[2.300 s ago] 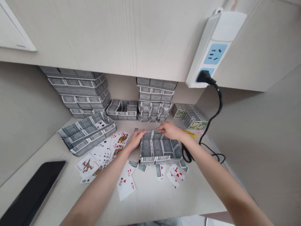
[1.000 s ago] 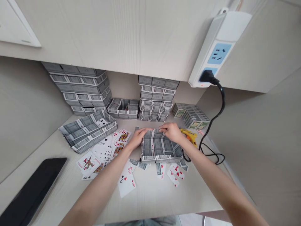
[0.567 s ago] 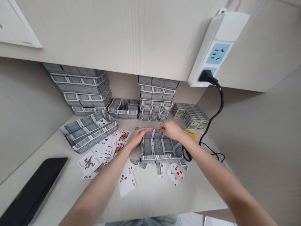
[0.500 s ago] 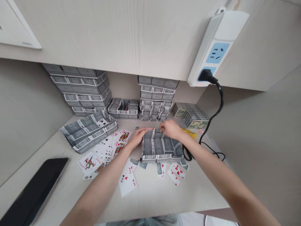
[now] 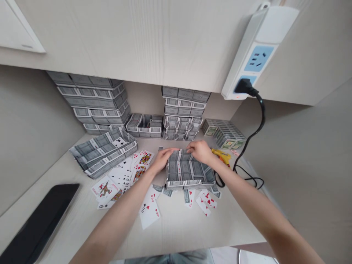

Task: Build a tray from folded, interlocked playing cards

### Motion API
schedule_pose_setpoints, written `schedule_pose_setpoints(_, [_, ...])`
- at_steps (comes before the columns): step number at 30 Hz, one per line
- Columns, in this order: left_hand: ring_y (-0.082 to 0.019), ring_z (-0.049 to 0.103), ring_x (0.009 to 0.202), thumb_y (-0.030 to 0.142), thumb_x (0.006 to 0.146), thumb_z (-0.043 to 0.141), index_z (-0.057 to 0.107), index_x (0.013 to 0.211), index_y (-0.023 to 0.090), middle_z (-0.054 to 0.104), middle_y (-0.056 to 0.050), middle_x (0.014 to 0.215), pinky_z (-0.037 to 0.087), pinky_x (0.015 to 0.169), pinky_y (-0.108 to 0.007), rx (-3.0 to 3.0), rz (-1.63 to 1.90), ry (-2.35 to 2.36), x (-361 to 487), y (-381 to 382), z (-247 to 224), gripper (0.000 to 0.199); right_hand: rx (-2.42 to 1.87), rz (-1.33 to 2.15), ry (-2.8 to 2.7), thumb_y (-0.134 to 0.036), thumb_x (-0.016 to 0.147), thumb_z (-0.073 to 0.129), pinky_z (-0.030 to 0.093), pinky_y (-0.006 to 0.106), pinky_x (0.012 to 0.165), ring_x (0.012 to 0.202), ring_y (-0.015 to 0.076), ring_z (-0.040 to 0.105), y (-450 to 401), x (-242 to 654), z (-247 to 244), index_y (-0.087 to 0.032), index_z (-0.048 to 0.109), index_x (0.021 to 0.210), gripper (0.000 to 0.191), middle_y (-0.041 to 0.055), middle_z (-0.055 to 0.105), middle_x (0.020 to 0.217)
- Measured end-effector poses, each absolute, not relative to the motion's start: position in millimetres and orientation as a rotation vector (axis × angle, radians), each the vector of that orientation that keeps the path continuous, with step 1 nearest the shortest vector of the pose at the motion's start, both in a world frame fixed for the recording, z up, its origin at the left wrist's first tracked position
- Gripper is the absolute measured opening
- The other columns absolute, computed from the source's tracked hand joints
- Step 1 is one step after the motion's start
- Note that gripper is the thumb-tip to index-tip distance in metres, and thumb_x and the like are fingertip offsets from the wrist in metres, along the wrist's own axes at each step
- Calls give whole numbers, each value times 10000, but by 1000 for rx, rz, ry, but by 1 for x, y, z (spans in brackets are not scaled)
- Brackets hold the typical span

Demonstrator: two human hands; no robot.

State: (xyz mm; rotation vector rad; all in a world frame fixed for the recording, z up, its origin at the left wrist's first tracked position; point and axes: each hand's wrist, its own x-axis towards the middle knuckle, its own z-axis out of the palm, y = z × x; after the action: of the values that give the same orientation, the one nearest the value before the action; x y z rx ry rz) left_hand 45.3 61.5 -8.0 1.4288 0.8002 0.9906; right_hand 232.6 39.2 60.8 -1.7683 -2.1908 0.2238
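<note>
A shallow open box made of grey-backed playing cards (image 5: 183, 172) sits on the desk between my hands. My left hand (image 5: 162, 160) is at its far left corner, fingers closed along the top of the far wall and thumb side toward me. My right hand (image 5: 200, 151) pinches the same far wall farther right, with fingers curled; the fingertips are partly hidden. Loose playing cards (image 5: 150, 216) and cut card pieces (image 5: 203, 201) lie in front of the box. More face-up cards (image 5: 121, 178) are spread to the left, a joker (image 5: 104, 187) among them.
A longer card box (image 5: 107, 154) stands at left. Stacked card boxes (image 5: 93, 101) and another stack (image 5: 183, 113) rise at the back under the overhanging panel. A yellow glue gun (image 5: 222, 157) and a black cable (image 5: 254, 132) from the power strip (image 5: 258, 58) are at right. A black tablet-like slab (image 5: 41, 223) lies front left.
The view has shifted slightly, and more of the yellow glue gun shows beside my right wrist. Both hands stay at the box's far wall, almost still.
</note>
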Motion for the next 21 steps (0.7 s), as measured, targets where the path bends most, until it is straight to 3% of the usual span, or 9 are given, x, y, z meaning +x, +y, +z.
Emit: schedule_pose_setpoints(21, [-205,566,999,341,774,462,663,968,155,650,-47,1056,387,920,-331,1428,958,800,45,62,-7,336,-1782,224,-2103,-172,767,533,419,202,656,733,139,635,24,236,54,-217,681,785,155,11,706,774])
